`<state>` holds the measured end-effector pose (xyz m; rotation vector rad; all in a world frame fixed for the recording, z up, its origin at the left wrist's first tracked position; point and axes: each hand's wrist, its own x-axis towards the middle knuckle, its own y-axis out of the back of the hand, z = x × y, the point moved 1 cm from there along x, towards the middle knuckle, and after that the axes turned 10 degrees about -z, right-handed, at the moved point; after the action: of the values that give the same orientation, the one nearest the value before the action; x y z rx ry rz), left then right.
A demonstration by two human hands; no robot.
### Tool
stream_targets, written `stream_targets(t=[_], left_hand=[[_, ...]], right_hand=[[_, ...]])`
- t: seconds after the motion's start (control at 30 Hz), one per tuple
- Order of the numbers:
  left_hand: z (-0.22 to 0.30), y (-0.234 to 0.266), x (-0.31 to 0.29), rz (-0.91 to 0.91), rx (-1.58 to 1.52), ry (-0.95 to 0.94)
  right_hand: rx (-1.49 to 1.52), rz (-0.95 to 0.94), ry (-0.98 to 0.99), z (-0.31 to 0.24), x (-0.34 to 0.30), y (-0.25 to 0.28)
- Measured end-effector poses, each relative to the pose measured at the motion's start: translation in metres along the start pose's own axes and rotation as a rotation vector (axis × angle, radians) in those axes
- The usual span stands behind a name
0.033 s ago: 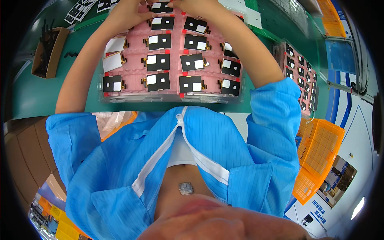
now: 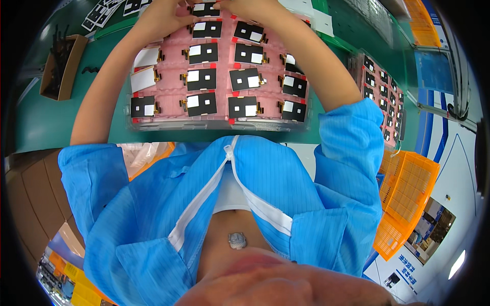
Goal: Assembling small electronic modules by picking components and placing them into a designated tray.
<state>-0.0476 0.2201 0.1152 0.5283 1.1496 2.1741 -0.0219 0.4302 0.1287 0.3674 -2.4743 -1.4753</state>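
A clear tray (image 2: 178, 124) lined with pink foam holds rows of small black flat panels with white patches and gold flex cables. At its far end, one black panel (image 2: 205, 9) lies between my two hands, partly cut off by the top edge. My left hand (image 2: 162, 21) is at the panel's left side, thumb and fingers curled toward the flex-cable end. From the other side, my right hand (image 2: 251, 9) has its fingertips against the panel's right edge. Below it sits another black panel (image 2: 206, 29). Two panels on the left show a white face (image 2: 143, 79).
An open cardboard box (image 2: 70, 66) with dark strips stands on the green table (image 2: 30, 120) at left. Black-and-white sheets (image 2: 99, 14) lie at the far left. Another filled tray (image 2: 380, 97) is at right, near an orange basket (image 2: 408, 191).
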Motion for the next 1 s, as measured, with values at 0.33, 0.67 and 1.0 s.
stream_targets(t=[0.33, 0.67, 1.0], left_hand=[[-0.001, -0.001, -0.002, -0.01, -0.081, -0.018], [0.021, 0.01, -0.01, 0.118, 0.134, -0.202], [0.073, -0.038, 0.009, -0.129, -0.065, -0.356]], right_hand=[[-0.007, -0.003, 0.033, 0.0, -0.009, 0.006], [0.008, 0.036, 0.336, 0.034, -0.109, 0.031], [-0.089, 0.087, 0.122, 0.012, -0.126, 0.026]])
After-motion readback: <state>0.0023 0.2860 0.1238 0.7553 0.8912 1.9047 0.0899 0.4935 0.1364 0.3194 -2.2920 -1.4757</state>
